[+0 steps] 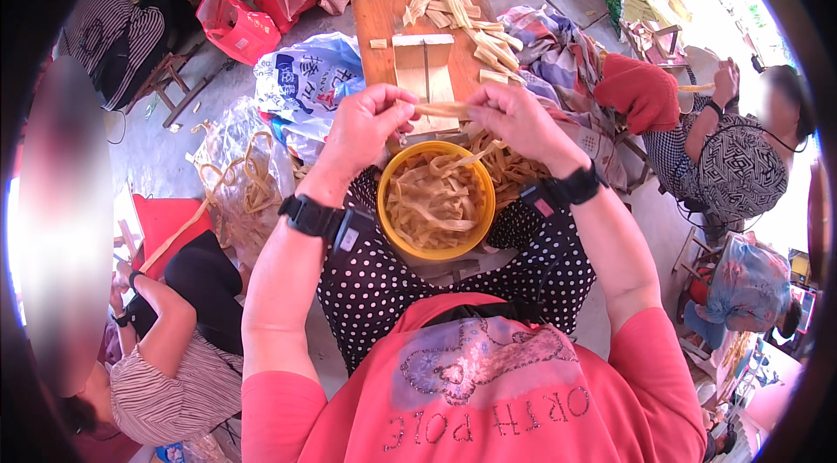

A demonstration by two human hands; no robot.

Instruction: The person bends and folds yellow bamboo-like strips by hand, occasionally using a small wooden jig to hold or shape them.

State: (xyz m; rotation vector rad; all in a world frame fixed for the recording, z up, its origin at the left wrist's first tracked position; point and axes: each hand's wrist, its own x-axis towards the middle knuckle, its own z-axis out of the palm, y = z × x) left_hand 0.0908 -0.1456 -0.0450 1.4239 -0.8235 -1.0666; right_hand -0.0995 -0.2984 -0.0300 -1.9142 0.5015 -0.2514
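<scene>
Between my two hands a flat, tan strip is stretched sideways; its material looks like dried tofu skin or plant fibre, I cannot tell which. My left hand pinches one end with thumb and fingertips. At the other end, my right hand grips it the same way. Just beyond the strip stands a small wooden jig with an upright block and a dark slit or rod down its middle. Below my hands, a yellow bucket full of loose tan strips sits between my knees.
A wooden board bears folded strip bundles along its right side. More loose strips lie right of the bucket. Plastic bags crowd the left, patterned cloth the right. Co-workers sit left and right.
</scene>
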